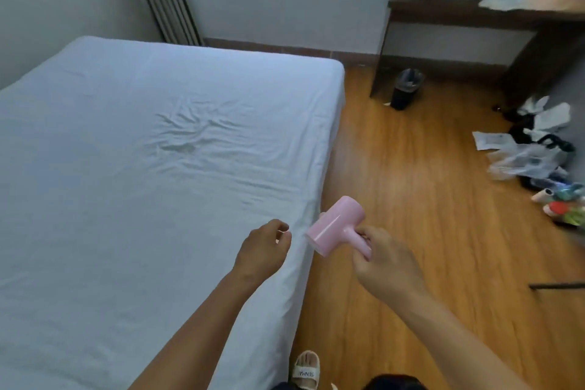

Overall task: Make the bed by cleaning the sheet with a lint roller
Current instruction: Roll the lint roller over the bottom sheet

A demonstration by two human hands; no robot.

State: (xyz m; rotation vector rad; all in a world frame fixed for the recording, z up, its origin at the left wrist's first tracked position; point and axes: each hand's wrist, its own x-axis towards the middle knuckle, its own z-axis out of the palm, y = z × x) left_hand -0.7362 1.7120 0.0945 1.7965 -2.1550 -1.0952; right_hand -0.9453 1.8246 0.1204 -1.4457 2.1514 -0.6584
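Your right hand (380,258) grips the handle of the pink lint roller (335,226), held in the air just off the bed's (329,123) side edge, while your left hand (264,250) hovers over that edge with fingers loosely curled, holding nothing. The roller seems capped, so you look to be readying it: uncover it, then roll the sheet (142,152), whose creases lie mid-bed.

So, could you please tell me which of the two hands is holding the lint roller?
The right hand grips the pink lint roller; the left hand holds nothing.
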